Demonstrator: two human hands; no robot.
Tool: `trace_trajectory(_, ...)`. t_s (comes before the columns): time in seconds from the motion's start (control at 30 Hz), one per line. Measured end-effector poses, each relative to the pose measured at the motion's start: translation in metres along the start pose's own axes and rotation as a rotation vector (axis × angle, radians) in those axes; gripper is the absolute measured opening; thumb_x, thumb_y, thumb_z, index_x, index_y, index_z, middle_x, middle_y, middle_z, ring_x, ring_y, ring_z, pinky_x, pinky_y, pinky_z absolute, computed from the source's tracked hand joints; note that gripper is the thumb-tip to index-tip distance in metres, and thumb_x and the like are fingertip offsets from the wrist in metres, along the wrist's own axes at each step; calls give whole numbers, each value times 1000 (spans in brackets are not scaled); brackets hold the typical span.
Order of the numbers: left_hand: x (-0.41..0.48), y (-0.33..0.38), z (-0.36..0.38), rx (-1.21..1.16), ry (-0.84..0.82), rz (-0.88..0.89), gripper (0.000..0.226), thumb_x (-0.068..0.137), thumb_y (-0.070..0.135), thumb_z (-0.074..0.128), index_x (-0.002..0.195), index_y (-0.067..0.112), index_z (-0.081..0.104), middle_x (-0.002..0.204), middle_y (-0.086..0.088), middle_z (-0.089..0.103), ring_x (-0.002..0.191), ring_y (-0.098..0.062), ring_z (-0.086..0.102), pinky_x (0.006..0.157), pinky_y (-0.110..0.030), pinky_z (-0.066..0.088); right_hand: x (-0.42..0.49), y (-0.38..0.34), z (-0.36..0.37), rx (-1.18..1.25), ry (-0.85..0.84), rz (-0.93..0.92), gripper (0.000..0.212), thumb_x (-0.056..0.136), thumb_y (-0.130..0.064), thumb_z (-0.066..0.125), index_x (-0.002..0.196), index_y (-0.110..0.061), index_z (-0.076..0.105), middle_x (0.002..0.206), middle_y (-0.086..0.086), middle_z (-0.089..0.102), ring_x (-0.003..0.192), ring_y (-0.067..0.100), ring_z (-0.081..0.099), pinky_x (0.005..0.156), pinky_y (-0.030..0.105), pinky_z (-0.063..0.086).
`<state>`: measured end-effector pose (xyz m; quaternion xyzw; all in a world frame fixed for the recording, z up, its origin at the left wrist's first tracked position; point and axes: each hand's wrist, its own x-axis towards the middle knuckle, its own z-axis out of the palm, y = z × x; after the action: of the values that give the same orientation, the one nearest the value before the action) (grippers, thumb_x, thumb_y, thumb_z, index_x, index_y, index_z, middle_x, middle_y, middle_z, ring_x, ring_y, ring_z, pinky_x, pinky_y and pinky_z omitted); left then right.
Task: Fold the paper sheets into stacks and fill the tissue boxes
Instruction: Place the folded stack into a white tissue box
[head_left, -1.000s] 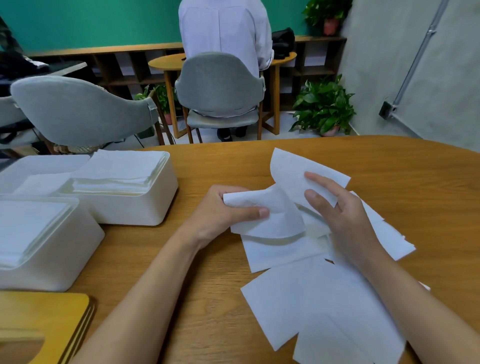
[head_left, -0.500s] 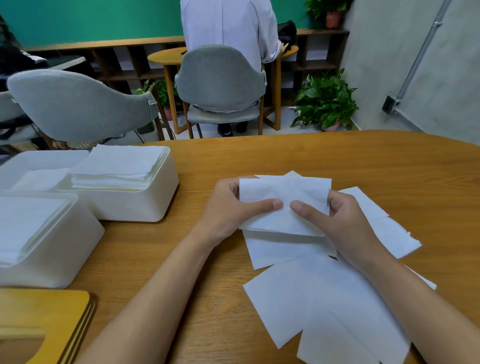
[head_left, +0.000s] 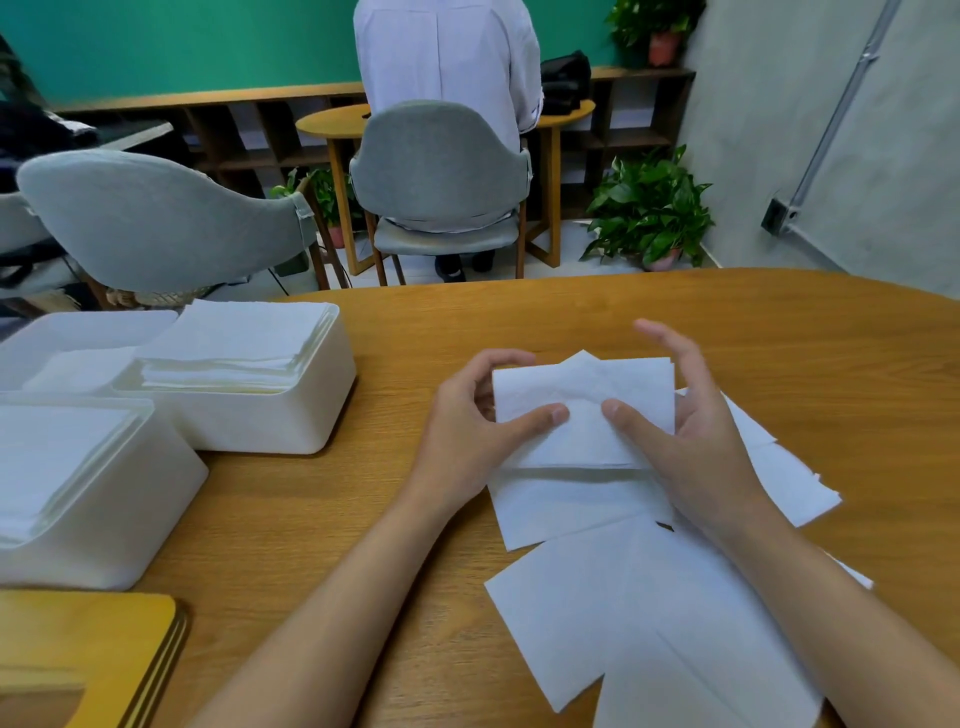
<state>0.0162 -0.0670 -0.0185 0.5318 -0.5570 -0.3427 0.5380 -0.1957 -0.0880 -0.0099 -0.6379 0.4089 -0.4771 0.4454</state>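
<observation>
A folded white paper sheet is held just above the wooden table between both hands. My left hand grips its left edge, thumb on top and fingers curled behind. My right hand pinches the right side with the thumb on top, while its index finger sticks up free. Several loose unfolded sheets lie spread under and in front of my hands. A white tissue box at the left is filled with a stack of folded sheets. A second filled box stands nearer me.
Wooden lids lie stacked at the near left corner. A shallow white box sits at the far left. Beyond the table are grey chairs, a seated person facing away, and a potted plant.
The sheet was folded over from a raised, half-open flap into a flat rectangle held between both hands. My right hand's index finger has since lifted off it.
</observation>
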Motion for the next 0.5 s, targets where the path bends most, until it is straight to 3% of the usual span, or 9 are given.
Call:
trace_trajectory(0.07, 1, -9, 0, 204, 76, 98, 46, 83, 31, 89, 123, 27, 66, 106, 9, 70, 96, -9, 65, 70, -17, 51, 4, 4, -10, -95, 80, -23, 70, 97, -14, 72, 144, -50, 37, 147, -22, 48, 128, 4, 54, 97, 15, 47)
trace_trajectory(0.13, 0, -17, -1, 376, 30, 166, 43, 85, 38, 86, 121, 27, 66, 111, 14, 68, 103, -6, 63, 76, -16, 47, 8, 11, -19, -316, 113, -46, 61, 97, -9, 68, 138, -48, 44, 133, -38, 50, 124, 6, 51, 94, 12, 39)
trace_trajectory(0.2, 0, -23, -1, 545, -96, 186, 42, 83, 49, 84, 118, 31, 69, 115, 20, 66, 110, -1, 59, 88, -20, 44, 11, 16, -25, -491, 117, -53, 42, 97, -4, 60, 112, -43, 67, 111, -36, 65, 98, 7, 61, 82, 15, 41)
trace_trajectory(0.23, -1, -24, -1, 620, -151, 181, 44, 82, 56, 83, 117, 33, 70, 117, 22, 65, 113, 1, 55, 94, -24, 43, 12, 18, -26, -499, 136, -42, 41, 96, -1, 57, 97, -38, 74, 100, -29, 72, 83, 2, 63, 74, 10, 40)
trace_trajectory(0.3, -2, -25, 1, 698, -190, 179, 39, 82, 60, 80, 112, 36, 74, 118, 22, 63, 113, 0, 51, 100, -33, 41, 13, 19, -25, -451, 185, 5, 41, 96, 3, 55, 89, -29, 80, 94, -19, 76, 64, -11, 59, 63, 6, 39)
trace_trajectory(0.33, -2, -25, 1, 704, -176, 182, 33, 84, 58, 79, 109, 36, 76, 116, 21, 64, 110, -1, 51, 100, -36, 41, 13, 18, -25, -430, 208, 18, 39, 96, 2, 55, 94, -28, 80, 97, -19, 76, 65, -16, 57, 64, 6, 40)
trace_trajectory(0.43, -1, -25, 1, 730, -103, 201, 14, 90, 46, 76, 101, 36, 78, 108, 20, 66, 106, -3, 55, 99, -44, 38, 13, 20, -26, -337, 232, 44, 34, 95, -6, 62, 108, -33, 79, 112, -27, 72, 92, -20, 60, 84, 5, 45)
trace_trajectory(0.5, -1, -25, 1, 722, -78, 211, 7, 92, 40, 76, 94, 35, 78, 104, 19, 68, 104, -5, 58, 97, -45, 40, 14, 19, -26, -282, 219, 50, 34, 94, -8, 66, 115, -32, 78, 119, -25, 71, 95, -16, 62, 80, 1, 43)
